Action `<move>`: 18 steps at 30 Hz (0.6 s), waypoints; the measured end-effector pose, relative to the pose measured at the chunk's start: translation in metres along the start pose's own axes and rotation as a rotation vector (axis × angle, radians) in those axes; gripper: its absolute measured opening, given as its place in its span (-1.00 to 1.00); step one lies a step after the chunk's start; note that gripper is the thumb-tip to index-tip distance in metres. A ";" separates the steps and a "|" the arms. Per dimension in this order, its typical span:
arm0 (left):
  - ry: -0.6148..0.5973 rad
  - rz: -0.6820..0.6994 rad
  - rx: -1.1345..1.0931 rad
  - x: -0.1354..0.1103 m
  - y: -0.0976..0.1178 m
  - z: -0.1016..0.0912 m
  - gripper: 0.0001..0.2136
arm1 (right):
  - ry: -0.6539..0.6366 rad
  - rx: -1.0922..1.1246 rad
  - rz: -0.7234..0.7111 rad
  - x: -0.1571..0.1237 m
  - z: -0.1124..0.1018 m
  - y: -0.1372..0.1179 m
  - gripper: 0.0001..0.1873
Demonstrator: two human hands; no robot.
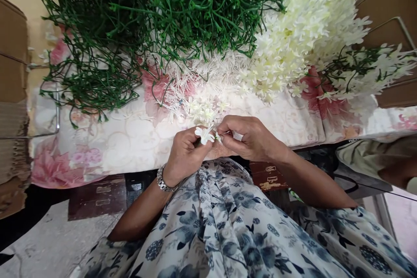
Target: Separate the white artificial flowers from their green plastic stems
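Observation:
My left hand (185,153), with a metal watch on its wrist, is closed in a pinch on a small white artificial flower (204,134). My right hand (249,138) is closed too, its fingertips meeting the left hand at the flower and pinching a tiny white piece I cannot make out. Both hands hover at the near edge of a table covered by a floral cloth (130,134). Just beyond the fingers lies a small cluster of loose white flowers (203,110).
A big heap of green plastic stems (146,13) fills the far left of the table. A pile of cream-white flowers (302,21) lies at the far right, with assembled sprigs (365,69). Cardboard boxes (13,95) stand at the left.

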State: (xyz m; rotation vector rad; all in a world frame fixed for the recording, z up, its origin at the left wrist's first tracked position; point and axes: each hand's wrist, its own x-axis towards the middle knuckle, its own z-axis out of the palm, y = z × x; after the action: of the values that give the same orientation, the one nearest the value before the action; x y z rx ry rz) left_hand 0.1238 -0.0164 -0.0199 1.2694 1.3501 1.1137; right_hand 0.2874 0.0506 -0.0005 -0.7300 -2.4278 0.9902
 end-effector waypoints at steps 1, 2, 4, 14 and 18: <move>-0.006 0.005 -0.008 0.000 0.000 0.000 -0.90 | 0.004 0.004 0.002 0.000 0.001 0.000 -0.91; -0.010 0.005 -0.013 0.000 0.000 -0.001 -0.90 | 0.008 0.006 0.004 0.000 0.002 0.000 -0.91; -0.014 -0.016 -0.018 -0.001 0.000 -0.001 -0.89 | 0.016 0.006 0.005 0.000 0.003 0.001 -0.91; -0.004 -0.109 0.037 0.000 0.000 0.000 -0.79 | 0.068 -0.067 -0.025 0.000 0.011 0.002 -0.92; 0.001 -0.088 0.067 0.000 -0.001 0.001 -0.79 | 0.076 -0.078 -0.023 0.000 0.013 0.002 -0.91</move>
State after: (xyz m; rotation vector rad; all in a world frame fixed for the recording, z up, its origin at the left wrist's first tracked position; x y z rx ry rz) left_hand 0.1244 -0.0165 -0.0210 1.2454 1.4403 1.0160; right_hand 0.2811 0.0448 -0.0104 -0.7500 -2.4152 0.8475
